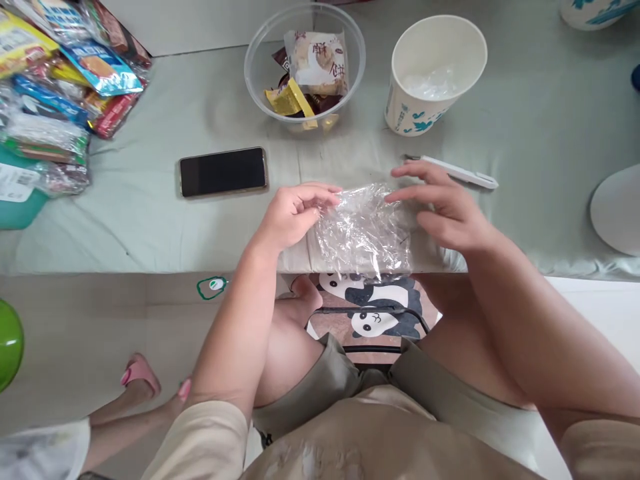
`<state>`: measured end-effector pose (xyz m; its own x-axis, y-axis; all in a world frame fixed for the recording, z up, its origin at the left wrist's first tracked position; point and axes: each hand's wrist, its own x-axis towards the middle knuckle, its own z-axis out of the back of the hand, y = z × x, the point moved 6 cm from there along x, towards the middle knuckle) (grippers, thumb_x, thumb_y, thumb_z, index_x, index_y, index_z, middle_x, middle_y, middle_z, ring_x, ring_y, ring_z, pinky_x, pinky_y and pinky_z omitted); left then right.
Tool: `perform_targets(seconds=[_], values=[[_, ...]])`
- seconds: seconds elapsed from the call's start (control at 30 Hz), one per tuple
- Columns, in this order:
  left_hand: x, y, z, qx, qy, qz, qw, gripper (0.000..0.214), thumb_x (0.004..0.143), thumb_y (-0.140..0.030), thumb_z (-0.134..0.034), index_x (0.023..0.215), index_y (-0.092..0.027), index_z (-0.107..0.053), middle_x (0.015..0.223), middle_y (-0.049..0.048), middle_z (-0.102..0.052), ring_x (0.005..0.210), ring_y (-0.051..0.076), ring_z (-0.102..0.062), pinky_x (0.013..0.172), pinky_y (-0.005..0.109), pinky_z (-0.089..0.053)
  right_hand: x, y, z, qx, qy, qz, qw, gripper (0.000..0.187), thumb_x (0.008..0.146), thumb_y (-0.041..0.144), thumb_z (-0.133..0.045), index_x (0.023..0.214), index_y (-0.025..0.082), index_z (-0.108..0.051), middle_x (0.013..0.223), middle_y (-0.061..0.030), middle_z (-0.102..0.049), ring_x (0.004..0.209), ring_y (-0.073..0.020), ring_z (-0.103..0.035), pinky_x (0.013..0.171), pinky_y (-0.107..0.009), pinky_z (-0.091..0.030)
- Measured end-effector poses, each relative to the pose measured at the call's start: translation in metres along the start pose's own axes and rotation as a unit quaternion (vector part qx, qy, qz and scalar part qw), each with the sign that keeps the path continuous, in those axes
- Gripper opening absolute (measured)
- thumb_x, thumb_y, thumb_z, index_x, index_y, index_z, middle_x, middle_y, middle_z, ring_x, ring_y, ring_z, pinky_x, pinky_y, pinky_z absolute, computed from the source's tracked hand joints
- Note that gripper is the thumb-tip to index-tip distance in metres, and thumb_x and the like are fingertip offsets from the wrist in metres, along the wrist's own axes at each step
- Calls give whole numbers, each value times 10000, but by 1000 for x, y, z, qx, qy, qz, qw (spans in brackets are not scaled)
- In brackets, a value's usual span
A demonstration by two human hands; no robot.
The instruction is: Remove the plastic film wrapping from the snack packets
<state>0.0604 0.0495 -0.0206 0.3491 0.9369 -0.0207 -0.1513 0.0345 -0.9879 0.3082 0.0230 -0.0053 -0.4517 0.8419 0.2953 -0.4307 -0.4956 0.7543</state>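
Observation:
A crinkled clear plastic bag (367, 230) lies at the table's front edge, its lower side reaching the edge. My left hand (297, 212) pinches the bag's upper left corner between thumb and fingers. Over its right side, my right hand (443, 203) is spread, fingers apart, the index fingertip at or just above the plastic. Just behind that hand lies a white utility knife (457, 173), partly covered by my fingers. A paper bucket (417, 110) with crumpled clear plastic inside stands farther back.
A clear round tub (253, 93) holding wrapped snacks stands at the back. To the left are a phone (223, 172) and a heap of packaged snacks (65, 87). A white rounded object (617, 210) sits at the right edge. Another person's legs (135, 407) show at lower left.

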Motion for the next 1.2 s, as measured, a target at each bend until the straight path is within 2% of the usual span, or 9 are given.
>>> perform_targets(seconds=[0.1,0.17,0.33,0.47,0.57,0.67,0.83,0.97,1.2], values=[[0,-1,-3,-84,54,1,995,275,725,-205,-616,853,-206,-860,1136,84,-813,1002,241,-760,906,389,-632,3,6,13,17,-99,-32,994,266,875,279,-570,1073,248,-747,1320,-90,-689,1315,-330,-622,1193,-590,-422],[0,-5,-7,-97,75,-8,992,305,804,-291,-575,844,-199,-863,1099,102,-813,962,237,-760,873,384,-627,10,15,11,-18,-105,-24,994,261,899,402,-625,1074,241,-732,1275,-104,-716,1284,-339,-643,1178,-578,-432],[-2,-28,-22,45,94,-47,993,180,722,-138,-667,792,-199,-822,1034,60,-814,873,190,-741,699,287,-574,29,35,-13,-56,63,-1,996,487,843,503,-699,1227,202,-688,1198,-113,-766,1179,-337,-689,1063,-522,-501],[2,-27,-16,-33,25,-23,999,276,820,-259,-697,1090,-243,-748,1184,49,-763,918,196,-765,772,316,-609,28,35,-23,-24,145,-97,984,152,866,325,-629,911,198,-699,773,-38,-730,713,-198,-665,723,-355,-502],[3,-5,-16,-113,29,63,991,473,900,-475,-677,1333,-295,-607,1147,67,-764,935,226,-790,765,334,-626,26,30,-18,9,83,-150,985,135,850,291,-647,752,202,-619,673,-14,-648,629,-153,-579,651,-325,-452],[-1,11,-24,-114,69,126,983,669,756,-350,-838,1363,-284,-565,936,49,-790,807,244,-796,654,316,-618,21,15,-13,35,16,-188,981,135,831,304,-702,781,206,-623,702,-12,-638,656,-155,-582,645,-325,-465],[1,13,-27,-129,-17,147,981,329,729,-180,-738,1048,-200,-659,810,24,-777,746,194,-770,662,309,-631,8,-18,-6,230,-145,-217,938,449,914,555,-650,1256,281,-552,1127,-65,-693,985,-219,-707,822,-387,-592],[3,6,-27,-180,-66,128,973,239,737,-226,-712,958,-211,-623,863,22,-789,812,184,-780,741,321,-651,6,-19,-24,362,-118,-259,888,535,852,614,-692,1257,297,-543,1207,-87,-716,1073,-255,-723,890,-436,-608],[1,7,-25,-190,-21,123,974,333,738,-437,-789,948,-214,-656,754,32,-775,672,206,-765,504,275,-573,8,7,-33,322,-43,-323,889,290,824,397,-776,753,224,-556,611,6,-582,526,-127,-519,487,-293,-416]])
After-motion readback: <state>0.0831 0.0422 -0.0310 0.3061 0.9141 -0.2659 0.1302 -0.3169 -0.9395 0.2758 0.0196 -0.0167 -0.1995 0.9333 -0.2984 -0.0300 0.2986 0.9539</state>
